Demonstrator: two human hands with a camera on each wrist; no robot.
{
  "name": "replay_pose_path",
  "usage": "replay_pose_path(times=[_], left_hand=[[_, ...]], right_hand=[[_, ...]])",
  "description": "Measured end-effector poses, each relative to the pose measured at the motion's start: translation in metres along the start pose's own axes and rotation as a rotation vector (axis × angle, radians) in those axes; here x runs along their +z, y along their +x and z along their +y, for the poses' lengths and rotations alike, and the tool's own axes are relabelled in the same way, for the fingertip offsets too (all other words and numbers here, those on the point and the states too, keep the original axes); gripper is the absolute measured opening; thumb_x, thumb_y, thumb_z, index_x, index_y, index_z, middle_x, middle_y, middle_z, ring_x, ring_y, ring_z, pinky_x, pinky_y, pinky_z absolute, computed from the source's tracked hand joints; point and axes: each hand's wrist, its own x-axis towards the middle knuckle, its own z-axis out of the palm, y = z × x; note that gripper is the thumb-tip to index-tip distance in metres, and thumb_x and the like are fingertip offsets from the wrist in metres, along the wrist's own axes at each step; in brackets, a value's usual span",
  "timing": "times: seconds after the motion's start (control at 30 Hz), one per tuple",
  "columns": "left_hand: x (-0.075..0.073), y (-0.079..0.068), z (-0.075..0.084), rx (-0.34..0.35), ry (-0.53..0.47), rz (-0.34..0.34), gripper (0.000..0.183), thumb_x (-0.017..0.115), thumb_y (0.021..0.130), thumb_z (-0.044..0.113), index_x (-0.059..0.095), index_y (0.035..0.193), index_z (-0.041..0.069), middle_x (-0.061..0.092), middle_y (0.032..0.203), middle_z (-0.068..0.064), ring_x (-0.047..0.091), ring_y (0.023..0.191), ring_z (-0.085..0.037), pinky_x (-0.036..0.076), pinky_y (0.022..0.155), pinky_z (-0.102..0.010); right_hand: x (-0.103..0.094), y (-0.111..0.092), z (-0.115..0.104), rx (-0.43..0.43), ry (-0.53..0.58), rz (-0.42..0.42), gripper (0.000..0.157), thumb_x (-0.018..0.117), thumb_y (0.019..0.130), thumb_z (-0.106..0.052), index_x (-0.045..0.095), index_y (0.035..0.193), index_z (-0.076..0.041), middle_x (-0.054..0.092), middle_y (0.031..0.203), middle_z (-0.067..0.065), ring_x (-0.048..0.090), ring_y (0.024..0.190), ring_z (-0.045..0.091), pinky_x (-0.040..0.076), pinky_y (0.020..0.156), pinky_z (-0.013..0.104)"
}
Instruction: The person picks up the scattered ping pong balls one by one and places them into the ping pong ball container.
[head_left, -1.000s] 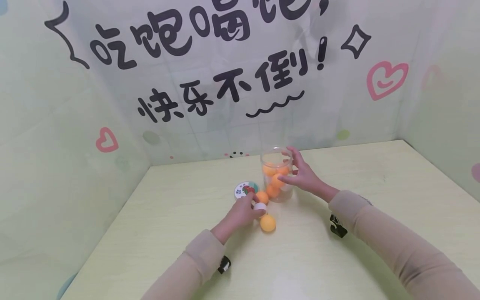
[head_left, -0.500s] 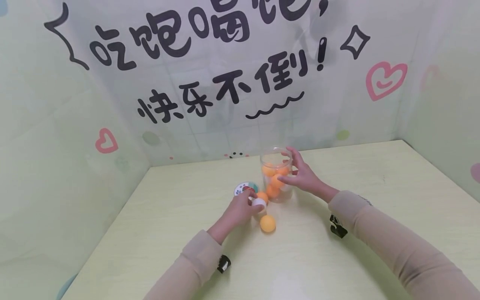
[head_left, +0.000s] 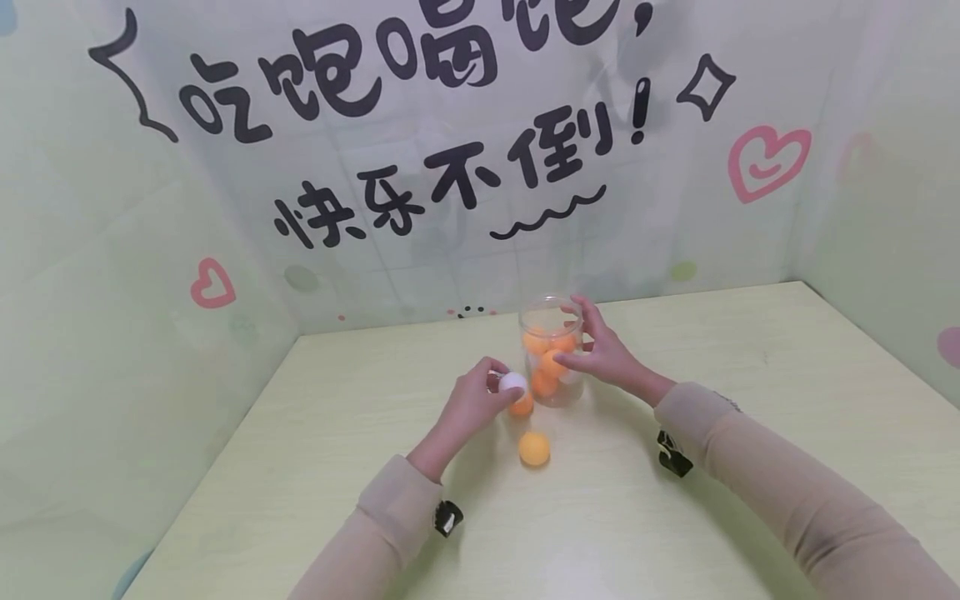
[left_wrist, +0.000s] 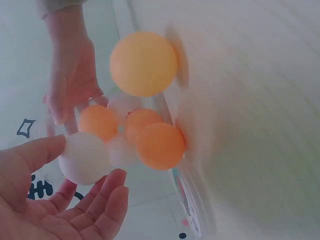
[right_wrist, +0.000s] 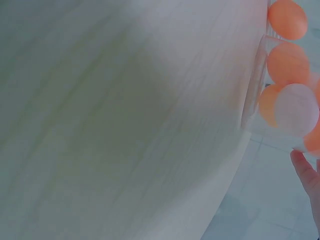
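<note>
My left hand (head_left: 474,402) pinches a white ping-pong ball (left_wrist: 84,158) between thumb and fingers, raised above the table just left of a clear plastic jar (head_left: 551,321). Around the jar's right side curls my right hand (head_left: 606,354), holding it upright. Several orange balls (head_left: 553,362) and at least one white ball (right_wrist: 296,110) show through the jar wall. Outside it, an orange ball (left_wrist: 161,146) lies on the table by the jar, partly under the held ball in the head view. Nearer the front lies a yellow-orange ball (head_left: 535,449).
A round printed lid (left_wrist: 189,205) lies flat beside the jar; in the head view my left hand hides it. The pale wooden table (head_left: 637,500) backs onto a printed cloth (head_left: 420,275) with lettering and hearts.
My left hand has lifted the white ball off the table and moved it up, toward the jar's rim. It now covers the lid. The right hand and jar stay in place.
</note>
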Motion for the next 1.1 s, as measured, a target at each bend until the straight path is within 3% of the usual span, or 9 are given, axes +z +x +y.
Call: replay_pose_path(times=[0.2,0.4,0.93,0.97,1.0,1.1], left_hand=[[-0.010,0.000,0.007,0.075,-0.070,0.089,0.035,0.067,0.082,0.022,0.052,0.110,0.007,0.062,0.101,-0.014,0.060,0.083,-0.021,0.050,0.067,-0.029],[-0.019,0.002,0.015,0.092,-0.113,0.142,0.035,0.068,0.082,0.023,0.053,0.111,0.010,0.062,0.106,-0.013,0.059,0.074,-0.018,0.050,0.064,-0.028],[-0.031,0.007,0.038,0.206,-0.213,0.247,0.038,0.068,0.082,0.023,0.052,0.114,0.010,0.062,0.107,-0.010,0.060,0.079,-0.020,0.048,0.061,-0.026],[-0.032,0.008,0.041,0.211,-0.211,0.249,0.038,0.068,0.082,0.023,0.052,0.114,0.010,0.062,0.107,-0.010,0.061,0.080,-0.020,0.049,0.063,-0.028],[-0.033,0.009,0.044,0.218,-0.207,0.249,0.038,0.068,0.082,0.023,0.052,0.114,0.010,0.062,0.108,-0.010,0.061,0.081,-0.021,0.049,0.074,-0.031],[-0.034,0.012,0.052,0.219,-0.195,0.230,0.039,0.069,0.082,0.022,0.052,0.115,0.009,0.061,0.110,-0.010,0.062,0.085,-0.021,0.049,0.081,-0.036]], right_hand=[[0.002,-0.006,-0.014,0.019,0.004,-0.006,0.083,0.067,0.081,-0.005,0.011,0.142,-0.007,0.025,0.146,0.021,0.037,0.123,0.040,0.039,0.093,0.055],[0.005,-0.015,-0.039,0.034,-0.009,-0.004,0.080,0.064,0.081,-0.001,0.011,0.140,-0.001,0.024,0.144,0.026,0.036,0.123,0.043,0.037,0.093,0.057],[0.010,-0.019,-0.039,0.033,0.012,0.011,0.080,0.065,0.081,-0.002,0.012,0.141,-0.002,0.026,0.144,0.025,0.038,0.121,0.042,0.038,0.092,0.057],[0.010,-0.018,-0.039,0.034,0.010,0.010,0.080,0.065,0.081,-0.002,0.012,0.141,-0.003,0.026,0.144,0.025,0.038,0.121,0.042,0.038,0.092,0.057],[0.009,-0.018,-0.039,0.033,0.011,0.010,0.080,0.065,0.081,-0.002,0.012,0.141,-0.002,0.026,0.144,0.025,0.038,0.121,0.042,0.038,0.092,0.057],[0.009,-0.018,-0.040,0.033,0.009,0.012,0.080,0.065,0.081,-0.002,0.012,0.141,-0.002,0.026,0.144,0.025,0.038,0.121,0.042,0.037,0.093,0.057]])
